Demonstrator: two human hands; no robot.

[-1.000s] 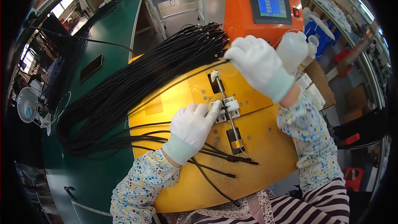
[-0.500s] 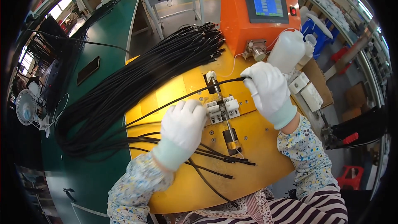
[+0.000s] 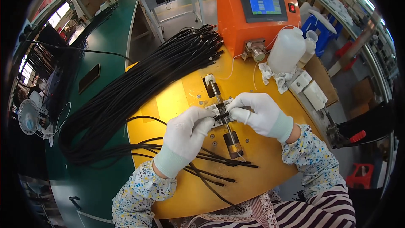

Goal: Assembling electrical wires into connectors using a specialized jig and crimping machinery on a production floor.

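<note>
A short stretch of black cable (image 3: 221, 116) crosses the small metal fixture (image 3: 217, 123) in the middle of the yellow plate (image 3: 261, 164). My left hand (image 3: 185, 133), in a white glove, pinches the cable at the fixture's left side. On the other side my gloved right hand (image 3: 259, 112) has its thumb and forefinger closed on the same cable near its end. The fingers hide part of the fixture and the cable's tip. Several loose black cables (image 3: 219, 160) lie under and beside my left wrist, their ends toward me.
Behind the hands, a thick bundle of black cables (image 3: 139, 84) curves onto the green table (image 3: 101, 194). An orange machine (image 3: 230, 17) with a screen stands at the back. White bottle (image 3: 287, 52) and toggle clamp (image 3: 333, 128) are at right; phone (image 3: 89, 78) and fan (image 3: 28, 117) at left.
My right hand has come down and left from beside the bottle, bringing the cable end to the fixture. The left hand has shifted slightly and now pinches the cable beside it.
</note>
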